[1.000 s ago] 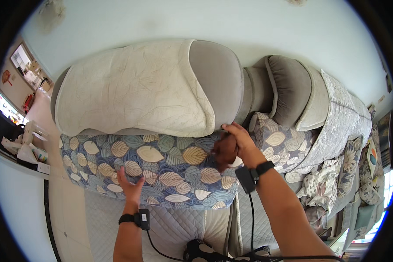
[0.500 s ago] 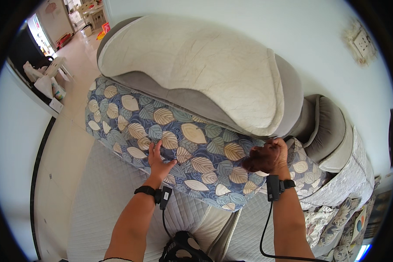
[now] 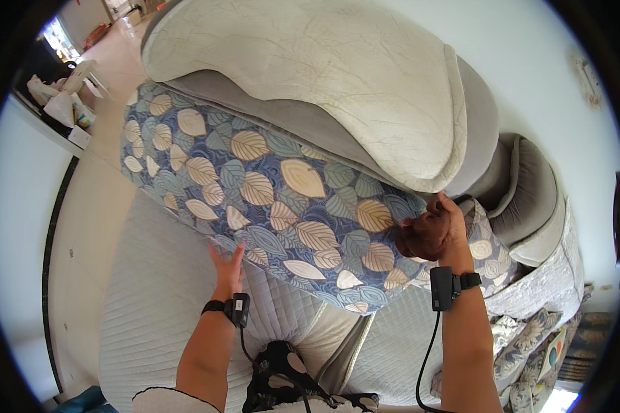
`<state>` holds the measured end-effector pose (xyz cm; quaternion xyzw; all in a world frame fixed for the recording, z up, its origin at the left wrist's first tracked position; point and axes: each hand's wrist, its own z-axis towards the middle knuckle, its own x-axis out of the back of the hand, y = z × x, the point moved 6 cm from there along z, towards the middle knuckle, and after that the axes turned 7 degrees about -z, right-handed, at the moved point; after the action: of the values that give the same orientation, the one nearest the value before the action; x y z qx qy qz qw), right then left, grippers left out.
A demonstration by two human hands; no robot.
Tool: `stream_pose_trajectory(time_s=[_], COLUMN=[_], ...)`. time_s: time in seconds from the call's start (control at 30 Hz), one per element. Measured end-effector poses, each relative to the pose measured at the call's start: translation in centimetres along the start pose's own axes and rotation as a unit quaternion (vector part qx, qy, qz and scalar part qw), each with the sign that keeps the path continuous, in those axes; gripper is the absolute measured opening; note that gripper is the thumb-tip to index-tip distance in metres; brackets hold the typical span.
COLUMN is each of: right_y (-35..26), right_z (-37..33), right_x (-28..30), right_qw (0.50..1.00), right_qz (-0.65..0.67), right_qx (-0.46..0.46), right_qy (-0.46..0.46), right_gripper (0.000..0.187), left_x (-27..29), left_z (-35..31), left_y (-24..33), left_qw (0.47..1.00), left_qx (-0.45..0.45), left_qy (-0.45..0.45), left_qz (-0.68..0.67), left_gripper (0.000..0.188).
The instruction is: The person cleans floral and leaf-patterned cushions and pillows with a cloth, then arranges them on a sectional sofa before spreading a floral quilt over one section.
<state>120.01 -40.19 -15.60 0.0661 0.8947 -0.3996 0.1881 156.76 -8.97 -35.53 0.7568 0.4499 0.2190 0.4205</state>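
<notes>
Right hand (image 3: pixel 430 234) is gripping the leaf cushion (image 3: pixel 269 199) on the sofa (image 3: pixel 165 303), left hand (image 3: pixel 227 265) is probably flat underneath, open, so that end could be slipping down.

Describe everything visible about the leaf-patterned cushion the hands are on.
The leaf-patterned cushion is a long, plump seat cushion in a woven-looking fabric, blue-grey with beige, cream and teal leaves. It lies slantwise across the sofa, its far end toward the upper left, partly tucked under the pale backrest cushion. Its near edge overhangs the quilted grey cover. The left hand presses flat at its lower edge; the right hand grips its right end.
</notes>
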Motion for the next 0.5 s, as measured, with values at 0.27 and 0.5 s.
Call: stream_pose_trajectory(time_s=[0.27, 0.5], right_y=[0.9, -2.1], right_z=[-1.3, -3.7], right_x=[1.3, -0.4], right_qw=[0.999, 0.996], right_qz=[-0.044, 0.027], right_qx=[-0.021, 0.066], right_qy=[0.015, 0.045], right_gripper=[0.062, 0.034], left_x=[-4.4, -11.9], left_z=[-1.9, -6.3], left_y=[-10.8, -5.3], left_qw=[0.918, 0.838], left_qx=[0.303, 0.289], left_qy=[-0.080, -0.072], left_qz=[-0.244, -0.457], left_gripper=[0.101, 0.082])
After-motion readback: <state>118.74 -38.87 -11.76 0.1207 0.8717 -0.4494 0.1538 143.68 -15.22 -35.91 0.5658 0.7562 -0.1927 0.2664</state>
